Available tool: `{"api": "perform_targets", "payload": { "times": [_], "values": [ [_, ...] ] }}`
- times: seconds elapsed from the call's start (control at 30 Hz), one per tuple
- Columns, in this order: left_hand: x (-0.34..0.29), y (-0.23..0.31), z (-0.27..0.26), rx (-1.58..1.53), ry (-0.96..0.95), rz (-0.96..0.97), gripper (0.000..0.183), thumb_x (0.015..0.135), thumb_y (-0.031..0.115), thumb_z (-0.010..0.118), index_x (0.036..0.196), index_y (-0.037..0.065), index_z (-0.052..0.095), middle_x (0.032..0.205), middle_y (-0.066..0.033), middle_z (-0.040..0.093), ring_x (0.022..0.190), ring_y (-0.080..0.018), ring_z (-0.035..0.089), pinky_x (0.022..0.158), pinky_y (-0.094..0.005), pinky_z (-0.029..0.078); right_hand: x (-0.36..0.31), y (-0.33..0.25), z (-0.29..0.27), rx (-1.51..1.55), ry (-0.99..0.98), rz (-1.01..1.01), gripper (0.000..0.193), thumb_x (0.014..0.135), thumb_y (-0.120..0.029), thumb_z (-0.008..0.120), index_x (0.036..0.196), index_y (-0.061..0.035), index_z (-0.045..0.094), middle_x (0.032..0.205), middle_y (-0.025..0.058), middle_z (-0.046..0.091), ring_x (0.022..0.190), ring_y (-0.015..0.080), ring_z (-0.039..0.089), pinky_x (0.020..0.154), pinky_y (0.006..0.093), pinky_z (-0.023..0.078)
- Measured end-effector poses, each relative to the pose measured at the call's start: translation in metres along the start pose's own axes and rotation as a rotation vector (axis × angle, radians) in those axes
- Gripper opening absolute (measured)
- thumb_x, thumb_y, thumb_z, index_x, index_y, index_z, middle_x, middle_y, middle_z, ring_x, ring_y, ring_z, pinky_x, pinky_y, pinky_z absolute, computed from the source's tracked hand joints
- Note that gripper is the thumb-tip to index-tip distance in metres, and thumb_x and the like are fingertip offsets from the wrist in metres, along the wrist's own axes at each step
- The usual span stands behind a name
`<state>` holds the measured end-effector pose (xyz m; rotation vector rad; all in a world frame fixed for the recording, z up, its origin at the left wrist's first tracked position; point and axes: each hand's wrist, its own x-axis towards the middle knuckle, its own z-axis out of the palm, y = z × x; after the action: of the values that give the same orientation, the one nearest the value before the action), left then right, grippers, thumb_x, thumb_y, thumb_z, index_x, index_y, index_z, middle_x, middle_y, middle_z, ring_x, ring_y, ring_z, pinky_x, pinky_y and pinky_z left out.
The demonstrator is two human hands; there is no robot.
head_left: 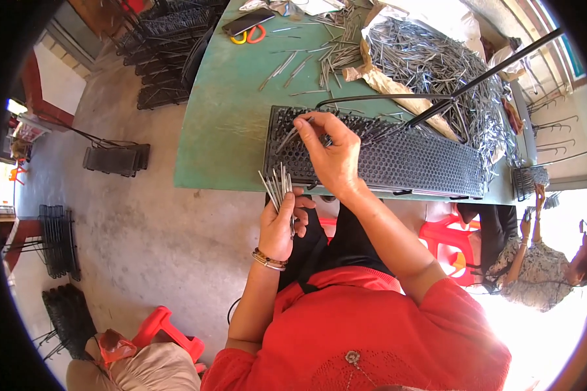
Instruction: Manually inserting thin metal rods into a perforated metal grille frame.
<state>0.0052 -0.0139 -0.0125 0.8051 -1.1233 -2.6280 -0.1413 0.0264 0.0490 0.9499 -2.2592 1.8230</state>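
Observation:
My left hand (282,221) is closed round a bundle of thin grey metal rods (277,185), which fan upward just off the table's near edge. My right hand (336,153) is over the left end of a long black perforated panel (430,163), thumb and forefinger pinched on a single thin metal rod (284,141). That rod slants down toward the panel; whether its tip sits in a hole is too small to tell. Rows of short black pegs or holes cover the panel. A black bent-wire frame (430,112) rises from its far side.
The panel lies along the near edge of a green table (222,130). Behind it are a big rod heap (424,58) on brown paper, loose rods, a phone (248,21) and scissors (248,34). Black racks (166,58) stand on the floor. A co-worker (544,274) is at right, another person (143,368) lower left.

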Motion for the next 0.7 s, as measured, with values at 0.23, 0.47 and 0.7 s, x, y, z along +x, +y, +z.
{"api": "perform_targets", "payload": {
  "times": [0.23, 0.47, 0.7],
  "values": [
    [0.0, 0.002, -0.001, 0.048, -0.032, 0.047, 0.028, 0.099, 0.026, 0.045, 0.115, 0.003, 0.049, 0.085, -0.0099, 0.063, 0.053, -0.0055, 0.045, 0.04, -0.0189, 0.033, -0.006, 0.009, 0.012, -0.078, -0.077, -0.243, 0.013, 0.079, -0.005, 0.071, 0.09, -0.0008, 0.065, 0.082, 0.0088, 0.066, 0.067, 0.0186, 0.063, 0.061, 0.0282, 0.051],
    [-0.001, 0.004, -0.002, 0.097, -0.01, 0.047, 0.026, 0.098, 0.024, 0.046, 0.114, 0.003, 0.049, 0.08, -0.0084, 0.062, 0.05, -0.0033, 0.038, 0.038, -0.0175, 0.026, 0.001, 0.006, 0.008, -0.217, -0.181, -0.479, 0.014, 0.076, -0.005, 0.071, 0.087, -0.001, 0.064, 0.084, 0.0115, 0.065, 0.072, 0.0283, 0.063, 0.062, 0.0341, 0.051],
    [-0.002, 0.004, -0.003, 0.072, -0.037, 0.027, 0.027, 0.098, 0.024, 0.047, 0.114, 0.003, 0.051, 0.08, -0.0077, 0.061, 0.051, -0.003, 0.039, 0.039, -0.0172, 0.027, -0.007, 0.011, 0.009, -0.163, -0.227, -0.247, 0.02, 0.076, -0.006, 0.071, 0.094, -0.0005, 0.064, 0.083, 0.0104, 0.065, 0.075, 0.0288, 0.063, 0.067, 0.0356, 0.051]
  ]
}}
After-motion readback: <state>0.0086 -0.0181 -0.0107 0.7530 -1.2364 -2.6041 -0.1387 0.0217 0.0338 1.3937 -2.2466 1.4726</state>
